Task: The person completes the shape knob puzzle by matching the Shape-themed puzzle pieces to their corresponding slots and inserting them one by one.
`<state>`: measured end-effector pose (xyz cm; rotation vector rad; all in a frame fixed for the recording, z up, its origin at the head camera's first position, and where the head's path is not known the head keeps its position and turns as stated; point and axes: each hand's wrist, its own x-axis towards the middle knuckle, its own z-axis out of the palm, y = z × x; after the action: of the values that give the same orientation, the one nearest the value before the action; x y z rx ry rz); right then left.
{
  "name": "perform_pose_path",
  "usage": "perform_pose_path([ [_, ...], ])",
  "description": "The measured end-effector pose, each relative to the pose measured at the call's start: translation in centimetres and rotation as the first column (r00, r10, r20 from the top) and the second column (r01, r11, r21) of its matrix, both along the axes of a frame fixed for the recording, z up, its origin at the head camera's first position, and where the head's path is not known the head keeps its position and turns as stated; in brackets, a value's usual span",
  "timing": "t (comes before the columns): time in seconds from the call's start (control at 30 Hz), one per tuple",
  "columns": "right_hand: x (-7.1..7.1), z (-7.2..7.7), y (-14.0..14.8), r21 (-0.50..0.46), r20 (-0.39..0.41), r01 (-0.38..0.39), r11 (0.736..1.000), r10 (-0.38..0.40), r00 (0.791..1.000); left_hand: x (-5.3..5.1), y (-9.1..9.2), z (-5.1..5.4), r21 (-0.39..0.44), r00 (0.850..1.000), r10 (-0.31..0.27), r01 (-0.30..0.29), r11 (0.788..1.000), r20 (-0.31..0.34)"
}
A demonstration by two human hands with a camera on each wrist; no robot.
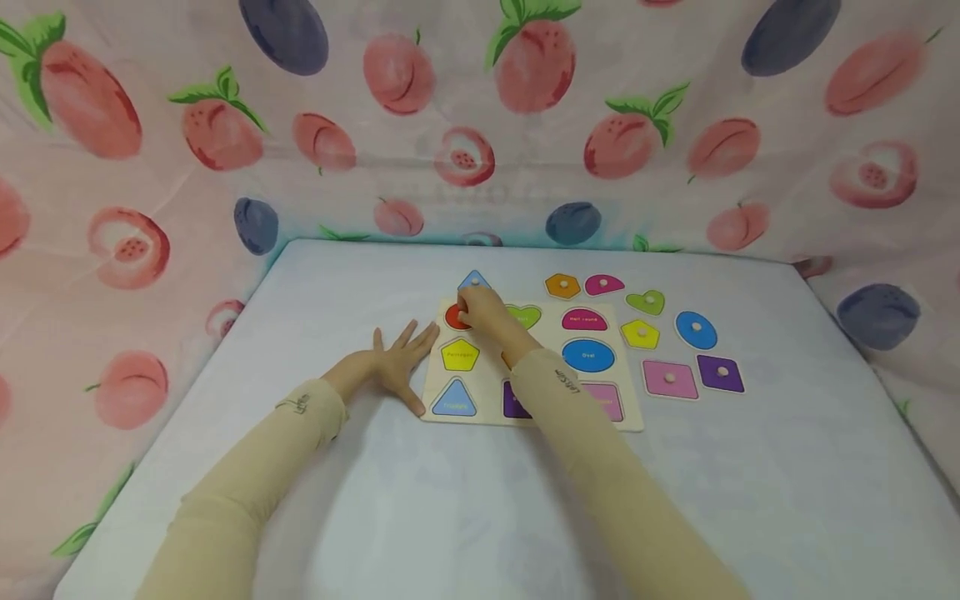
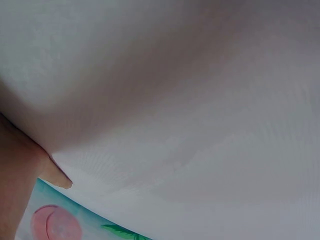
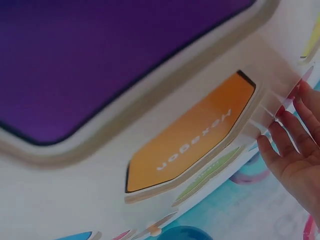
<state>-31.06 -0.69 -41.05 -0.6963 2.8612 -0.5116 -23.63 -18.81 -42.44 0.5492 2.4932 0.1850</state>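
Note:
A white shape board lies on the table. My left hand is spread with straight fingers at its left edge, thumb by the near left corner; the left wrist view shows part of that hand. At the board's far left, my right hand has curled fingers at the red circle. In the right wrist view its fingertips meet the red shape, beyond the orange hexagon recess; the knob is hidden. A blue triangle piece lies just behind this hand.
Right of and behind the board lie loose knobbed pieces: an orange hexagon, magenta half round, green heart, yellow pentagon, blue oval, pink square and purple rectangle. A fruit-print cloth hangs behind.

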Motion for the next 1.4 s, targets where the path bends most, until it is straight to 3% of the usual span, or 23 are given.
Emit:
perform_pose_path([
  [0.27, -0.2, 0.3, 0.7, -0.044, 0.151, 0.045, 0.998, -0.038, 0.988, 0.3, 0.0, -0.3, 0.012, 1.0, -0.009, 0.009, 1.0, 0.019],
  [0.53, -1.3, 0.6, 1.7, -0.124, 0.251, 0.047, 0.991, -0.015, 0.968, 0.2, 0.0, 0.1, 0.033, 1.0, 0.016, -0.016, 0.999, 0.014],
  [0.77, -1.8, -0.1, 2.3, -0.186, 0.246, 0.02, 0.982, 0.026, 0.969, -0.1, -0.1, -0.2, 0.019, 1.0, 0.005, -0.005, 1.0, 0.008],
  [0.97, -1.5, 0.5, 1.9, -0.142, 0.316, -0.011, 0.99, 0.056, 0.947, 0.0, -0.3, 0.1, 0.04, 1.0, 0.004, -0.004, 0.999, -0.008],
  [1.23, -0.9, 1.0, 2.7, -0.138, 0.277, -0.068, 0.988, 0.104, 0.955, -0.2, 0.0, 0.3, 0.034, 1.0, 0.004, -0.003, 0.999, -0.019],
  [1.4, -0.3, 1.1, 3.2, -0.182, 0.298, -0.065, 0.981, 0.118, 0.947, 0.0, -0.1, 0.0, 0.036, 1.0, 0.005, -0.005, 0.999, -0.007],
])
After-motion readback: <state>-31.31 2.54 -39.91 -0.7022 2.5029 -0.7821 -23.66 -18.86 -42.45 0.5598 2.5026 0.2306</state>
